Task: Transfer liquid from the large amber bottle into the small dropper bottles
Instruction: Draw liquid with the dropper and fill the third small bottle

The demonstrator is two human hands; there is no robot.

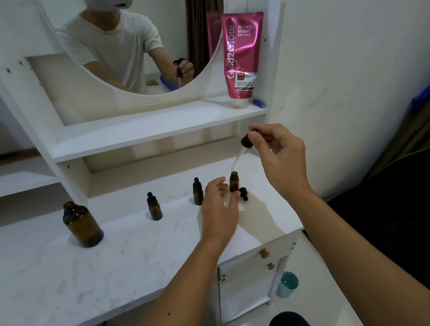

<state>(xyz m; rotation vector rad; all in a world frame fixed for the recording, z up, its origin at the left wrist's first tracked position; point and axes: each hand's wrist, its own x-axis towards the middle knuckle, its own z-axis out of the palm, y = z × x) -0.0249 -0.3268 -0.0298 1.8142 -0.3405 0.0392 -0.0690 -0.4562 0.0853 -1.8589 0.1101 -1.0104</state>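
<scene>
Pinching one dropper [244, 146], right hand [280, 155]; left hand [219, 210] relaxed beside three small bottles [233, 181].

Large amber bottle [82, 224]: glossy brown glass. Small dropper bottles [155, 206]: same amber glass, matt black caps. Table [47, 275]: smooth white laminate, faint pink stains. Pink tube [243, 55] on shelf: shiny metallic-look plastic. Dropper [244, 147]: clear pipette, black bulb.
</scene>
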